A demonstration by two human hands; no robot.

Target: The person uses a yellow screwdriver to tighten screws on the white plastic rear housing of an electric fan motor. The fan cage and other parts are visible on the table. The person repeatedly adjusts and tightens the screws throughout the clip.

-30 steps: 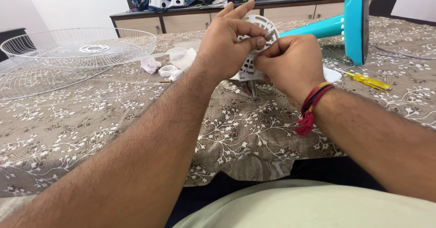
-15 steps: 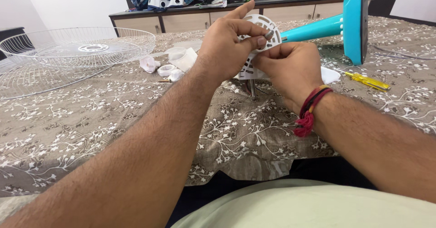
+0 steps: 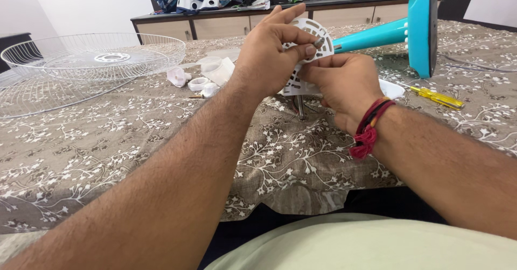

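Gripping a white slotted cover (image 3: 311, 44), both hands (image 3: 269, 54) (image 3: 344, 84) hide the teal stand (image 3: 377, 33) from wire grilles (image 3: 91, 60).

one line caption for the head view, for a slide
Both hands, left hand and right hand, grip a white slotted fan part above the patterned tablecloth.

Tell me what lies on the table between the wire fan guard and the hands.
In the head view, small white plastic parts lie on the patterned cloth between the wire fan guard and the left hand.
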